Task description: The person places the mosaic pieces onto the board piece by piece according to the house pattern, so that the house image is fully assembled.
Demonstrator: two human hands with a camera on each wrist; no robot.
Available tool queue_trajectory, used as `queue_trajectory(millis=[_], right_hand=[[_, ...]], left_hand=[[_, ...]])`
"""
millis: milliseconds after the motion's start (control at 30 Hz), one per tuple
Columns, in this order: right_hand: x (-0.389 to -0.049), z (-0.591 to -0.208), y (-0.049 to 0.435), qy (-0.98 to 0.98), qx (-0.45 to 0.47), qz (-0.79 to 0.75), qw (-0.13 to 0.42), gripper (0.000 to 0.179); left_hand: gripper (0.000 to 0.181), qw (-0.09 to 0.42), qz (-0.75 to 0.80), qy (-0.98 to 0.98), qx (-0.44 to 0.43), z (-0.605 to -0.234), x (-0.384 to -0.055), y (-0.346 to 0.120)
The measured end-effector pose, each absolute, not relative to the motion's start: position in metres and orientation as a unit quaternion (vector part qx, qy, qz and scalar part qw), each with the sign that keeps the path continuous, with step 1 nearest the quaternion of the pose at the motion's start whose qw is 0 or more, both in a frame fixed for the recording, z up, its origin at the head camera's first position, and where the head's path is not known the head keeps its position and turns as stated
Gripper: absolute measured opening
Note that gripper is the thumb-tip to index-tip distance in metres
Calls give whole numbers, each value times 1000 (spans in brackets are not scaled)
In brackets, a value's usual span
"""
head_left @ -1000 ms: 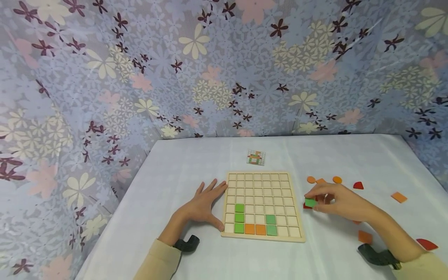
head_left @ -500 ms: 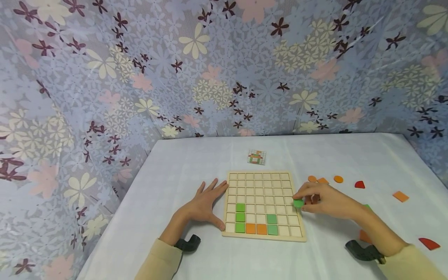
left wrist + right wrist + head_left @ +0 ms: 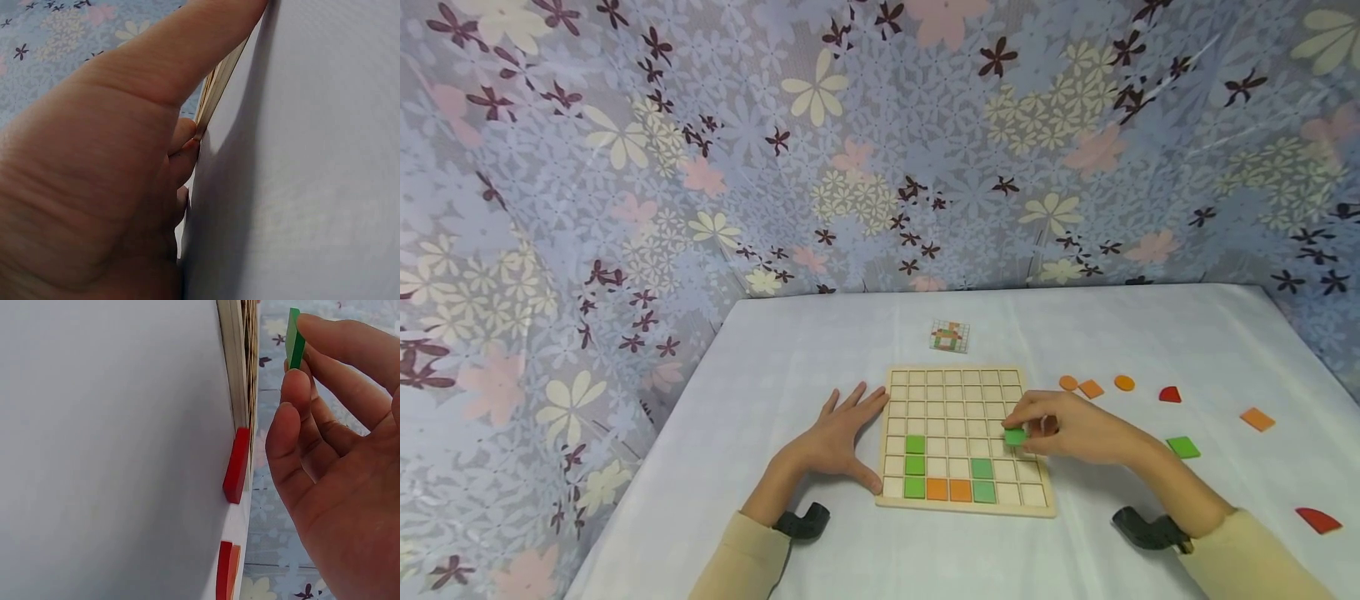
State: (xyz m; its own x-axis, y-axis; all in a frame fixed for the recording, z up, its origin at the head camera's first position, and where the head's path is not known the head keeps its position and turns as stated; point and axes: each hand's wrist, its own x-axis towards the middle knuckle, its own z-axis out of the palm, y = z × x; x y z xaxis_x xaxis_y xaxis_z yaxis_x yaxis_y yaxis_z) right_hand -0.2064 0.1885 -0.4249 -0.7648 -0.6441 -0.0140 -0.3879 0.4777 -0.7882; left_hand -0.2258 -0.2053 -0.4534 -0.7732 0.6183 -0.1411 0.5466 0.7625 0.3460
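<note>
My right hand (image 3: 1071, 425) pinches a green square tile (image 3: 1015, 437) between thumb and fingers, over the right part of a wooden grid board (image 3: 970, 509). In the right wrist view the green tile (image 3: 295, 339) is held edge-on, raised off the table. My left hand (image 3: 838, 442) lies with fingers spread, its fingertips and thumb touching the board's left edge. Three green tiles (image 3: 915, 466) stand in one column of the board. Two orange tiles (image 3: 937, 489) continue the bottom row, and two darker green tiles (image 3: 982, 469) are stacked at their right.
Behind the board lies a small printed pattern card (image 3: 949, 336). Loose pieces are scattered on the right: orange circles (image 3: 1124, 382), orange squares (image 3: 1257, 418), a green square (image 3: 1183, 447) and red quarter-rounds (image 3: 1318, 521). A floral cloth (image 3: 880, 150) hangs behind the table.
My right hand has moved left with the green tile, from the loose pieces beside the board to over its right columns. The left hand has stayed in place.
</note>
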Motion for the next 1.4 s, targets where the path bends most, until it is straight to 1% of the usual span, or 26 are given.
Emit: queue_trajectory(millis=[867, 1400], right_hand=[[-213, -431, 154, 827, -361, -406, 145, 27], [-215, -434, 147, 821, -377, -395, 170, 29]], left_hand=[[138, 120, 150, 928, 320, -450, -225, -204], [138, 121, 150, 926, 323, -449, -225, -204]])
